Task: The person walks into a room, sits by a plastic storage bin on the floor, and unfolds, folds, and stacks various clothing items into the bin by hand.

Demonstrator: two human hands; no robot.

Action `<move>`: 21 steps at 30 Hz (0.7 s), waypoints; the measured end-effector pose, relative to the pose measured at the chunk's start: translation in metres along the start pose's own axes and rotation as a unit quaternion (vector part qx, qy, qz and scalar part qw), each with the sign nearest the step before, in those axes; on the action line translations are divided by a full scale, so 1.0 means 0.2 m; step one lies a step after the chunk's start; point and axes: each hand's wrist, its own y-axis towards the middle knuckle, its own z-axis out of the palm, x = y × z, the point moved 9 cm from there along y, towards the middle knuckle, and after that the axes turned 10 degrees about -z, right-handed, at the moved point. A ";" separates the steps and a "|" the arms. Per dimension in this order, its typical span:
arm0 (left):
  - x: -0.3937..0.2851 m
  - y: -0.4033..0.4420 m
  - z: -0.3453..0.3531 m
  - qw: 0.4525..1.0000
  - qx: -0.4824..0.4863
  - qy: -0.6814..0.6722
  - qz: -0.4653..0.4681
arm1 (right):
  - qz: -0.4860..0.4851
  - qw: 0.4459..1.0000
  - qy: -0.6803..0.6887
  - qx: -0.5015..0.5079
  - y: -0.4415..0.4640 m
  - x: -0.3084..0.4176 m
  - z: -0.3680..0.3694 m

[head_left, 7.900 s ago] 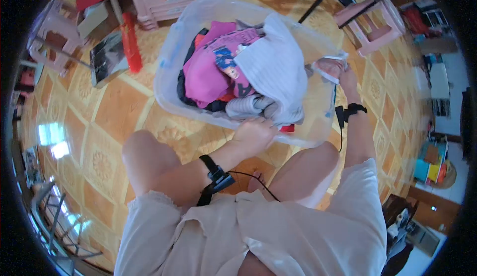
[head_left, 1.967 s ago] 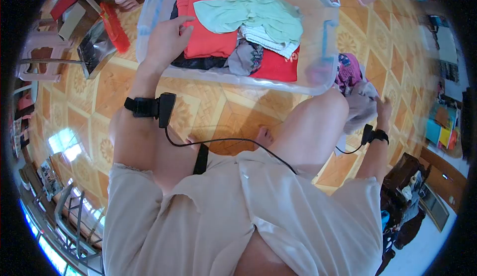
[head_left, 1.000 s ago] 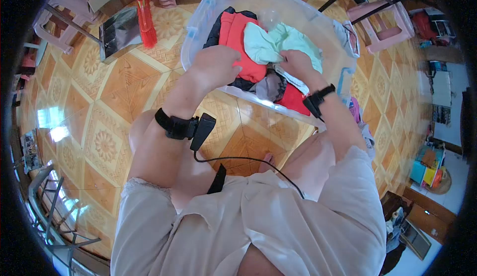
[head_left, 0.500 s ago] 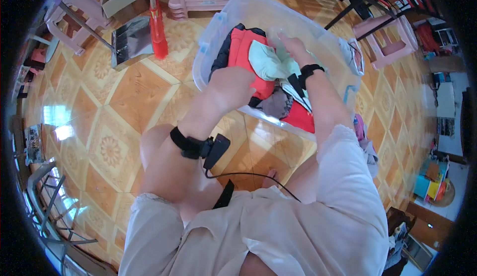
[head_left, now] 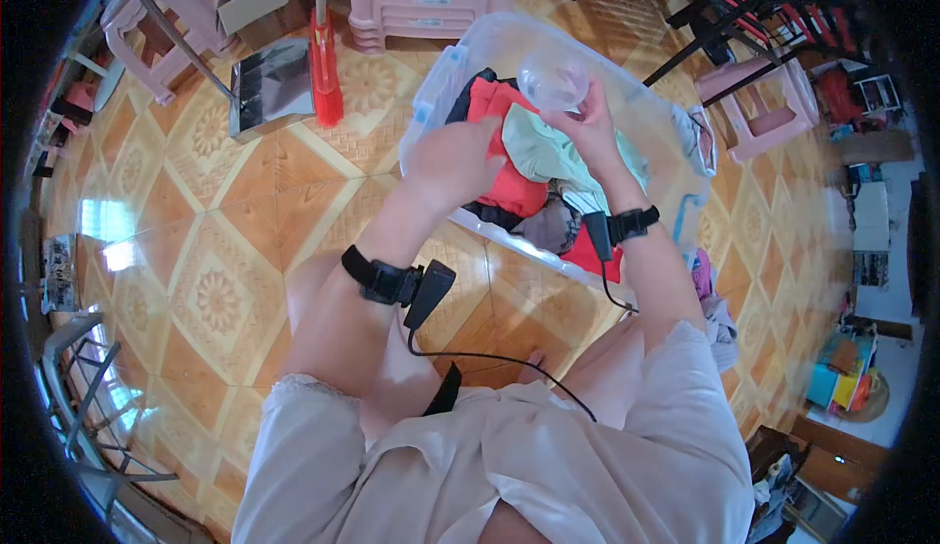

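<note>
Here, a clear bowl (head_left: 551, 82) sits in the right hand (head_left: 589, 133).

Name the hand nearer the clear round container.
Right: the right hand holds the clear round container; the left hand is apart from it, by the red garment.

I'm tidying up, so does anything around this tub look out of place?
Two things, perhaps. A clear container in the right hand looks odd over a tub of clothes. And a crumpled pile of clothing lies outside the tub, on the right, while other clothes sit inside.
</note>
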 end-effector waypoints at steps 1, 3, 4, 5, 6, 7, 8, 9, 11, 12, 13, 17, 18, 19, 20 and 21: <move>0.02 0.02 -0.06 0.997 -0.042 -0.050 -0.030 | -0.002 1.000 -0.002 0.002 0.00 0.06 0.02; 0.02 0.05 -0.13 0.991 -0.076 -0.112 -0.019 | -0.058 0.997 -0.037 0.021 0.01 0.19 0.08; 0.02 0.05 -0.18 0.979 -0.108 -0.171 -0.008 | -0.061 0.997 -0.036 0.026 0.01 0.20 0.11; 0.02 0.05 -0.18 0.978 -0.114 -0.172 -0.011 | -0.079 0.995 -0.058 0.024 0.02 0.21 0.13; 0.04 0.05 -0.21 0.967 -0.146 -0.209 -0.007 | -0.099 0.992 -0.079 0.023 0.04 0.23 0.16; 0.07 0.05 -0.25 0.953 -0.180 -0.244 -0.003 | -0.107 0.991 -0.077 0.031 0.05 0.29 0.21; 0.09 0.04 -0.28 0.951 -0.193 -0.243 -0.006 | -0.104 0.986 -0.113 0.063 0.04 0.33 0.28; 0.13 0.04 -0.29 0.952 -0.181 -0.245 -0.028 | -0.102 0.979 -0.149 0.093 0.04 0.37 0.35; 0.21 0.04 -0.35 0.952 -0.176 -0.245 -0.051 | -0.099 0.972 -0.185 0.110 0.08 0.37 0.42; 0.26 0.03 -0.39 0.952 -0.190 -0.234 -0.055 | -0.081 0.979 -0.149 0.114 0.11 0.34 0.45; 0.28 0.02 -0.44 0.952 -0.203 -0.223 -0.058 | -0.063 0.985 -0.113 0.118 0.14 0.32 0.48; 0.37 -0.02 -0.53 0.921 -0.252 -0.284 -0.083 | -0.069 0.979 -0.155 0.115 0.28 0.26 0.60; 0.42 0.00 -0.51 0.921 -0.267 -0.267 -0.094 | -0.081 0.978 -0.157 0.115 0.32 0.30 0.63; 0.45 0.01 -0.51 0.920 -0.282 -0.252 -0.105 | -0.072 0.979 -0.151 0.116 0.33 0.33 0.67; 0.46 0.02 -0.51 0.917 -0.293 -0.253 -0.098 | -0.064 0.980 -0.145 0.117 0.34 0.36 0.70; 0.47 0.02 -0.52 0.914 -0.299 -0.259 -0.088 | -0.079 0.979 -0.150 0.115 0.38 0.39 0.71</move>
